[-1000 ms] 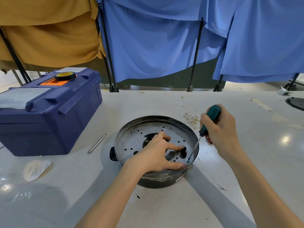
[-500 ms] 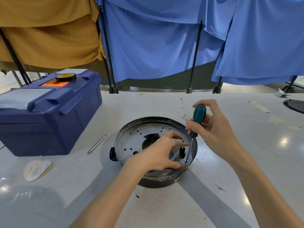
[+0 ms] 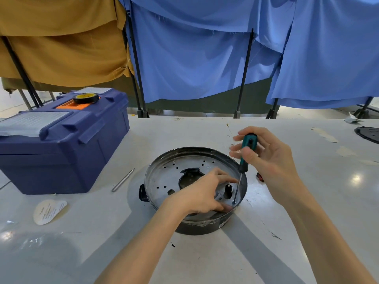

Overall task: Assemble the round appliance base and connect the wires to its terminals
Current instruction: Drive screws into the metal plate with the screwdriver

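The round appliance base (image 3: 164, 177), a dark shallow pan with a perforated metal plate inside, sits on the white table in front of me. My left hand (image 3: 202, 193) rests inside it near the right rim, fingers spread on the plate. My right hand (image 3: 266, 158) holds a green-handled screwdriver (image 3: 245, 158) almost upright by its handle, fingers loosely around it. The tip sits on a screw (image 3: 234, 202) at the plate's near right edge. No wires can be made out.
A blue toolbox (image 3: 61, 144) with a roll of tape (image 3: 86, 98) on top stands at the left. A metal rod (image 3: 123, 179) lies between it and the base. A paper label (image 3: 48, 211) lies at the near left. A dark round part (image 3: 368, 134) sits at the far right.
My right hand has shifted left and raised the screwdriver from a slant to nearly upright, and its fingers have loosened on the handle. My left hand stays on the plate.
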Demonstrator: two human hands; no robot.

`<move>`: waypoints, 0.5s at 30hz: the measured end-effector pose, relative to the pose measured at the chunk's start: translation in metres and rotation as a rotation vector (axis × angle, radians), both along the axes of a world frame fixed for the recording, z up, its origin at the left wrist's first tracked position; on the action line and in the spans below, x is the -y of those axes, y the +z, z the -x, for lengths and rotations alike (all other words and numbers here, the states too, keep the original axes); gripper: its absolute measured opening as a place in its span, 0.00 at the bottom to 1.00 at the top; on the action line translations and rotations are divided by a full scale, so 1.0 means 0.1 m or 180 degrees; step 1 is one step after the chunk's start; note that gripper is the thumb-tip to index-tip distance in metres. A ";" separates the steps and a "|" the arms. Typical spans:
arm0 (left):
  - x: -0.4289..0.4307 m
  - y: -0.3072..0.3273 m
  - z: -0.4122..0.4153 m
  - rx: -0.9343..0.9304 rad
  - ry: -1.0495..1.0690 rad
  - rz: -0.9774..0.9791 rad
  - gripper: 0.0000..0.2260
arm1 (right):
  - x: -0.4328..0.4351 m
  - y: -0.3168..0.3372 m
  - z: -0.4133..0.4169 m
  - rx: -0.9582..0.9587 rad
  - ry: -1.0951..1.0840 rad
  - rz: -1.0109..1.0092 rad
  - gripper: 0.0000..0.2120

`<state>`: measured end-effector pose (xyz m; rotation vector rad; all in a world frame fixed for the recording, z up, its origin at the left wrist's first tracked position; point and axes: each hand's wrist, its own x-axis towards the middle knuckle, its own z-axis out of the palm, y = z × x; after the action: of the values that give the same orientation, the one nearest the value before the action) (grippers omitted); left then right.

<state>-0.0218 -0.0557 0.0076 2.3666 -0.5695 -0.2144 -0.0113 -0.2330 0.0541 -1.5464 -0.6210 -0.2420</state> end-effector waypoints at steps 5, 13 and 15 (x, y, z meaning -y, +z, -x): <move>-0.01 -0.01 0.00 0.0030 0.0006 -0.0006 0.31 | -0.04 -0.03 -0.03 0.0102 -0.0503 -0.0214 0.17; -0.01 -0.01 0.00 -0.0042 0.0027 -0.0003 0.31 | 0.00 0.07 0.00 -0.0056 -0.0131 0.0088 0.09; -0.01 -0.01 0.00 -0.0073 0.0027 0.0022 0.31 | -0.02 0.08 0.00 0.0087 -0.0471 0.0271 0.12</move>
<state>-0.0221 -0.0543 0.0070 2.3566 -0.5485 -0.2350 -0.0112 -0.2306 0.0616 -1.6759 -0.5446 -0.3531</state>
